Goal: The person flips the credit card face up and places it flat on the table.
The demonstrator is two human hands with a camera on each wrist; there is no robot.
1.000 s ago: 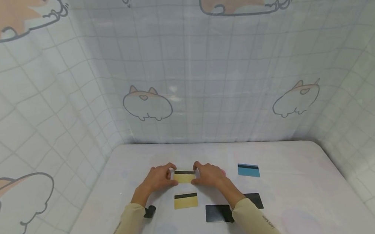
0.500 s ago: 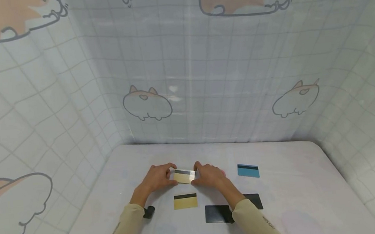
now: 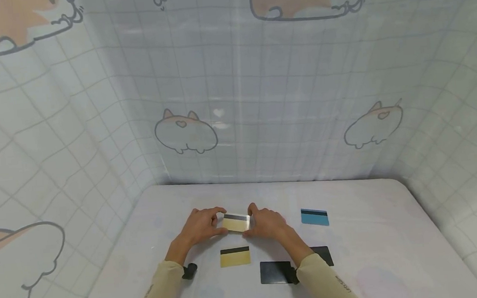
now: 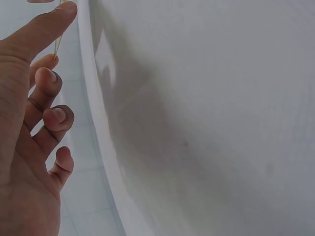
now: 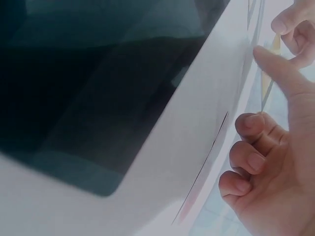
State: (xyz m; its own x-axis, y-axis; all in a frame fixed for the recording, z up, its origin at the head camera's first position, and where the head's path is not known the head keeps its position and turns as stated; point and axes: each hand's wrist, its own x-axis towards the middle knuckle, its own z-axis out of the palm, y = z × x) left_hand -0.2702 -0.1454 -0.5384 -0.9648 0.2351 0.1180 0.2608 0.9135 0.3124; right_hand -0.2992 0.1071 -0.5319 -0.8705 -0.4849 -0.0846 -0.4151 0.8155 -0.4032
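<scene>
A gold card (image 3: pixel 236 223) with a dark stripe along its top is held between both hands near the middle of the table. My left hand (image 3: pixel 203 225) pinches its left side between thumb and index finger. On the opposite side, my right hand (image 3: pixel 267 223) pinches with thumb and finger too. The right wrist view shows the gold card (image 5: pixel 266 83) nearly edge-on between the fingers, above the table surface. Light glints on its right part. A second gold card (image 3: pixel 235 258) with a dark stripe lies flat in front of the hands.
A blue card (image 3: pixel 314 218) with a dark stripe lies right of the right hand. Two black cards lie nearer: one black card (image 3: pixel 275 272) beside the right wrist, another black card (image 3: pixel 323 255) partly behind the forearm. Gridded curtains (image 3: pixel 238 144) surround the white table (image 3: pixel 369 232).
The held card has tilted, so its face now catches light on the right and its stripe looks greyer. Both hands keep their pinch; the cards on the table stay put.
</scene>
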